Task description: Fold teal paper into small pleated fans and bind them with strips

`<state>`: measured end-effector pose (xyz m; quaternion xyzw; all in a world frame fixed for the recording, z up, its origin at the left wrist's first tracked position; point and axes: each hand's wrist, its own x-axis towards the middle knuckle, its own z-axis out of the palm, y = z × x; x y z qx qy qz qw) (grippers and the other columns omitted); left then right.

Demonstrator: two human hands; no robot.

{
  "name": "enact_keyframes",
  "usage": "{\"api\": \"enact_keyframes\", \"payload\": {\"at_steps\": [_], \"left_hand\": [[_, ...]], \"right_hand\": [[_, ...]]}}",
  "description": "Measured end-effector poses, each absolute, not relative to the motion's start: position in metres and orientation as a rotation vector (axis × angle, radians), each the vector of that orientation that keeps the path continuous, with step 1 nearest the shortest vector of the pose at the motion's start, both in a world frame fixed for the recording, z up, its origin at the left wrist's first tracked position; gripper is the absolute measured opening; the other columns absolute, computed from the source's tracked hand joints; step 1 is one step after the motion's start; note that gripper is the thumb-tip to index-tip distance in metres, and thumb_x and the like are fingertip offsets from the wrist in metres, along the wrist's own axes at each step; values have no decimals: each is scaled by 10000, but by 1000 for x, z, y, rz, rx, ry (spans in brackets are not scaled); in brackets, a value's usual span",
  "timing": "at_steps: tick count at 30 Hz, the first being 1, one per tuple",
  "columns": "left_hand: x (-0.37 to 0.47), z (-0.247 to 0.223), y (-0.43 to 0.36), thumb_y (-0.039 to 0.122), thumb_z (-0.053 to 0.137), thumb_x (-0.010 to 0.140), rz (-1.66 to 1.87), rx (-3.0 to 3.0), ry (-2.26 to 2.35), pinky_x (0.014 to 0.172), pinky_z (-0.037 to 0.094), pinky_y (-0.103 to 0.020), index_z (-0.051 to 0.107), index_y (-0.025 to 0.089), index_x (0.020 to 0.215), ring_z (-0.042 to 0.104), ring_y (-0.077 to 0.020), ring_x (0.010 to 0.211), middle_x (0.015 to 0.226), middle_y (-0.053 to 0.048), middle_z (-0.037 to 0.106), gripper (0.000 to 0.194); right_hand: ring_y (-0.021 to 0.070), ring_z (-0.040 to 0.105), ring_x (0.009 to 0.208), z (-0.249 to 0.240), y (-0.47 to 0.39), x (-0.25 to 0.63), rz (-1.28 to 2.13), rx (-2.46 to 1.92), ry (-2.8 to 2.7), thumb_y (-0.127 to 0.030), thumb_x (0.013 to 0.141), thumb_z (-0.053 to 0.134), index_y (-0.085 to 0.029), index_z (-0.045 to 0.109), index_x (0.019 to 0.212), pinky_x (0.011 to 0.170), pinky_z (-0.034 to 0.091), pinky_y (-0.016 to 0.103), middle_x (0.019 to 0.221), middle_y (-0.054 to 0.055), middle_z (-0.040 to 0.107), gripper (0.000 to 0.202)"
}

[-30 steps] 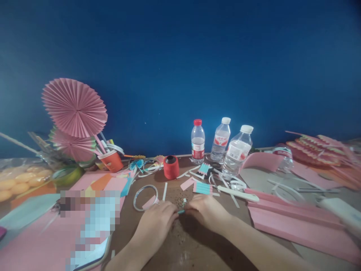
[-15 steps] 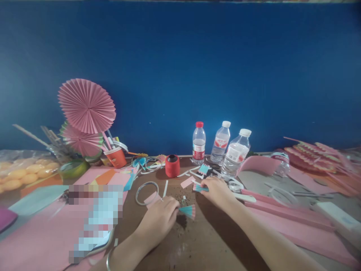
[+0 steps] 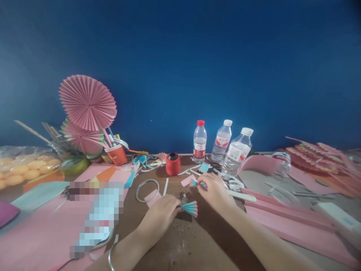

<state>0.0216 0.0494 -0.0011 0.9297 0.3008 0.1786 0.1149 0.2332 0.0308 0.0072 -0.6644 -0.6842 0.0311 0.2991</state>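
My left hand (image 3: 162, 212) is closed on the narrow end of a small pleated paper fan (image 3: 190, 208), teal with pink edges, its folds spread to the right. Just above and to the right, my right hand (image 3: 214, 191) pinches a second small pleated paper piece (image 3: 194, 183), blue and pink; my fingers cover most of it. A third blue pleated piece (image 3: 204, 167) lies on the table beyond my right hand. Between my hands, dark crumbs and a small white scrap (image 3: 184, 195) lie on the brown table (image 3: 180, 244).
A red thread spool (image 3: 173, 164) and three water bottles (image 3: 200, 143) stand at the back. A tape ring (image 3: 147, 191) lies left of my left hand. Large pink paper fans (image 3: 88, 103) rise behind a red cup (image 3: 116, 155). Folded pink paper (image 3: 299, 229) lies at right.
The fan in my left hand has shifted slightly right and up. The piece in my right hand has turned and is now more covered by my fingers. The view has shifted slightly.
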Motion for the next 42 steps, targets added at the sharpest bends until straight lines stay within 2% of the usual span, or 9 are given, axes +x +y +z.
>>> {"api": "enact_keyframes", "payload": {"at_steps": [4, 8, 12, 16, 21, 30, 38, 42], "left_hand": [[22, 2, 47, 215, 405, 877, 562, 2567, 881, 737, 425, -299, 565, 182, 864, 537, -172, 809, 840, -39, 598, 164], [24, 2, 43, 257, 456, 843, 712, 2265, 996, 668, 424, -268, 557, 194, 830, 537, -150, 720, 779, -9, 578, 120], [28, -3, 41, 276, 488, 813, 853, 1882, 990, 669, 436, -270, 524, 184, 834, 548, -152, 730, 787, -5, 574, 101], [31, -7, 43, 276, 547, 771, 903, 1545, 967, 633, 458, -261, 479, 176, 860, 546, -150, 745, 797, 0, 547, 150], [33, -2, 43, 295, 558, 758, 893, 1349, 929, 609, 476, -264, 484, 165, 832, 550, -127, 658, 756, 13, 547, 167], [34, -1, 40, 346, 576, 744, 889, 1257, 913, 607, 519, -305, 478, 167, 834, 578, -144, 664, 768, 12, 546, 223], [35, -9, 39, 339, 581, 753, 898, 1203, 925, 587, 503, -283, 457, 169, 832, 576, -127, 633, 743, 26, 537, 225], [35, -13, 40, 316, 639, 707, 934, 1201, 967, 608, 499, -268, 468, 172, 860, 591, -147, 728, 814, 6, 566, 270]], "right_hand": [[167, 578, 735, 15, 15, 209, 397, -1583, -1717, -165, 746, 502, -195, 578, 734, 677, 403, 262, 752, 6, 638, 83], [122, 549, 501, 14, 7, 192, 764, -1562, -1533, -203, 744, 511, -188, 532, 637, 500, 388, 217, 578, -24, 602, 111], [120, 543, 485, 3, 9, 183, 991, -1450, -1323, -216, 686, 590, -175, 507, 595, 479, 402, 215, 520, -29, 571, 129], [110, 536, 452, -6, 11, 179, 1195, -1291, -1158, -220, 656, 621, -170, 503, 633, 463, 427, 219, 515, -44, 556, 130], [104, 533, 448, -3, 10, 178, 1278, -1207, -1065, -253, 668, 626, -168, 498, 649, 471, 432, 221, 521, -47, 560, 155], [109, 532, 465, -8, 8, 176, 1279, -1226, -998, -212, 654, 627, -175, 486, 655, 479, 440, 230, 539, -53, 548, 146], [118, 544, 454, -12, 7, 173, 1226, -1221, -973, -227, 673, 625, -174, 469, 663, 445, 459, 238, 550, -43, 549, 165], [135, 565, 419, -12, 6, 170, 1316, -1158, -956, -250, 665, 635, -179, 450, 667, 444, 488, 267, 527, -59, 530, 199]]}}
